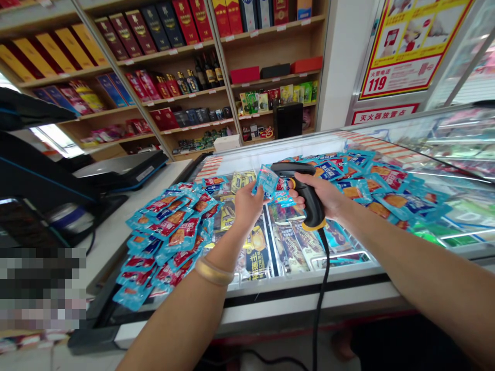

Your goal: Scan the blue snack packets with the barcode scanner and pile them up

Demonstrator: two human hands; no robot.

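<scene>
My left hand [248, 205] pinches a small blue snack packet [266, 180] by its edge, its back side up. Close beside it, my right hand [315, 191] grips a black and yellow barcode scanner [312, 203] by the handle, with the scanner head right by the packet. A black cord [324, 278] runs down from the handle. On the glass freezer lid lie two heaps of similar packets: a left pile [176, 232] and a right pile [386, 185]. A few more packets lie behind my hands, partly hidden.
Beneath the glass lid, the chest freezer [270, 293] holds packaged ice cream [257, 247]. A counter with a weighing scale [124, 172] and a dark machine [34, 165] stands at left. Shelves [270, 51] of boxes and bottles line the back, beside a wall poster [413, 46].
</scene>
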